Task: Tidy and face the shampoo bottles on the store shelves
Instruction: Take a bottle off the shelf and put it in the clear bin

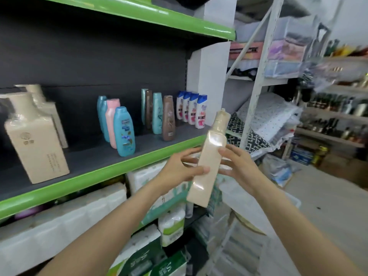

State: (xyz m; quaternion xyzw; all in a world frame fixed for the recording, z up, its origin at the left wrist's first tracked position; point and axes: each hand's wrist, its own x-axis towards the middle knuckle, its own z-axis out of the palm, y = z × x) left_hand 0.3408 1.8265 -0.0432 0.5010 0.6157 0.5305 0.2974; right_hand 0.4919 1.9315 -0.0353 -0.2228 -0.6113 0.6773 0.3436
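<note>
Both hands are holding a tall, flat-sided cream plastic bottle wrapped in clear film point(209, 164) in the air in front of the green-edged dark grey shelf point(111, 172), just off its right end. The bottle is tilting slightly, its narrow neck and cap pointing up and a little to the right. The left hand point(179, 170) is gripping it from the left, thumb lying across the front face and the other fingers point(189, 159) curling behind. The right hand point(237, 166) is gripping it from the right with its fingers wrapping round the edge of the bottle, partly hidden behind it.

On the shelf, at the far left, two large cream square-shouldered bottles point(37, 144) are standing one behind the other. Nearer the middle, a cluster of blue and pink rounded bottles point(117, 126) is standing upright, the front blue one closest to the shelf edge. To the right of them, teal and brown slim bottles point(159, 116) are standing in a loose group, and beyond those a row of white bottles with blue caps point(192, 110) is lining up beside the white upright panel point(207, 72).

Below the shelf, white and green wrapped paper packs point(171, 228) are stacking up. To the right, a pale metal rack point(256, 80) is holding folded bedding and bagged goods.
</note>
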